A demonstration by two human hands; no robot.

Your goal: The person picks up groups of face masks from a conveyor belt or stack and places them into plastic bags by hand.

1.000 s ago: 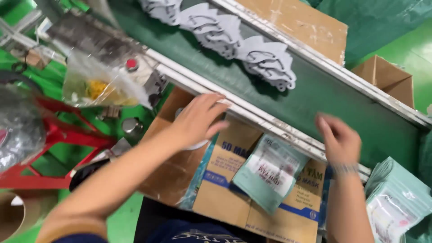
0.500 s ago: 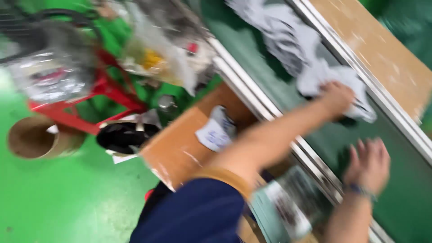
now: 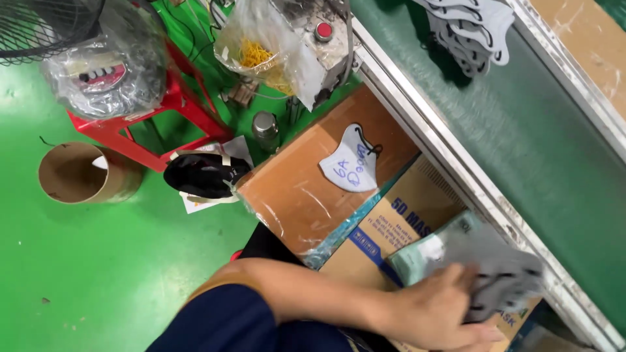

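A: Which hand was at work, and on what?

B: One hand (image 3: 437,313), reaching across the body from the person's left on a dark-sleeved arm and so taken for the left, lay on a small stack of grey masks (image 3: 502,277). Its fingers (image 3: 479,334) were curled together onto the stack's near edge; the motion blur hid how firm the hold was. The right hand was out of view.

A: Where did the masks lie?

B: On a pale green packet (image 3: 427,257), which rested on a printed cardboard box (image 3: 398,225) just beside the metal rail of the conveyor (image 3: 521,143).

A: What surrounded them?

B: A single white mask with handwriting (image 3: 352,166) lay on a brown cardboard sheet (image 3: 300,189) wrapped in clear film. Farther up the green belt sat a pile of grey-and-white masks (image 3: 473,29), well apart from the hand. On the green floor (image 3: 98,274) stood a red stand (image 3: 166,107), a cardboard tube (image 3: 78,173) and a small metal can (image 3: 264,125).

A: How far along did the work appear?

B: Judging by position alone, one batch had been brought to the packet but was not seen inside it; the pile on the belt remained unhandled.
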